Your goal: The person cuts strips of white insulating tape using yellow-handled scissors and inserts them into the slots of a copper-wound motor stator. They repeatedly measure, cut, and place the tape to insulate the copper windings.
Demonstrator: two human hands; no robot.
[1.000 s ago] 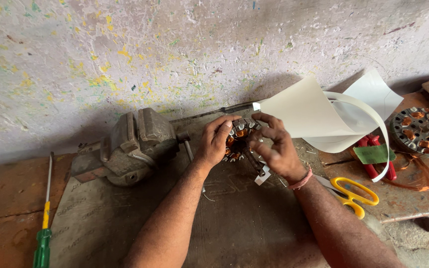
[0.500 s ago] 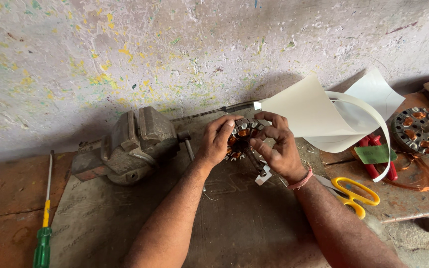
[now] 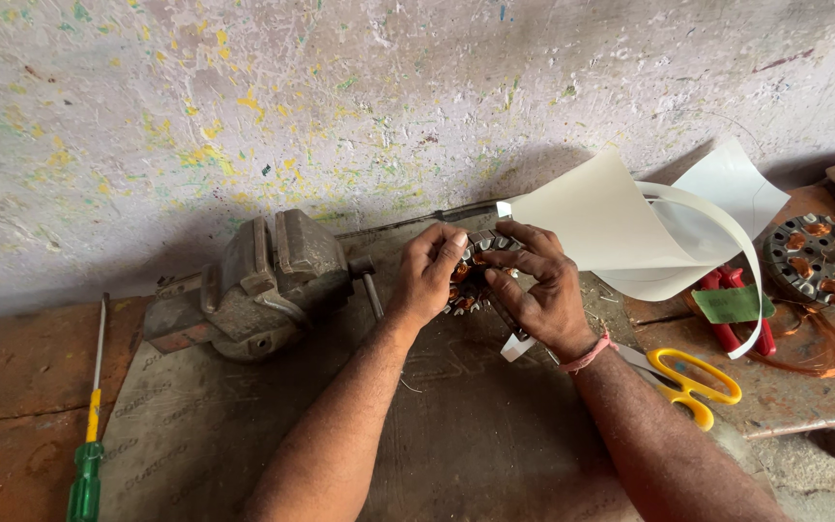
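**Two hands hold a small motor ring beside the vise**

The fingers of the left hand [image 3: 429, 275] are curled tight on the left edge of a round metal motor ring with copper wire coils [image 3: 471, 280]. The fingers of the right hand [image 3: 538, 290] are bent over the ring's right side and top, pinching it too. So both hands grip the ring, and it sits between them, lifted a little above the dark mat [image 3: 456, 435]. A thin pink thread band [image 3: 589, 355] goes around the right wrist.

The ring is just to the right of the heavy grey iron vise [image 3: 258, 280]. A small white paper strip [image 3: 514, 346] pokes out under the right hand.

Further right of the vise, past the hands, big curled white paper sheets [image 3: 620, 227] lean near the wall. Below them lie yellow-handled scissors [image 3: 690, 382] and red-handled pliers [image 3: 732, 333]. A bigger round motor part with orange coils [image 3: 819, 261] rests far right of the vise.

Far left of the vise, a long screwdriver with a green and yellow handle [image 3: 89, 445] lies on the rusty brown bench [image 3: 12, 387].
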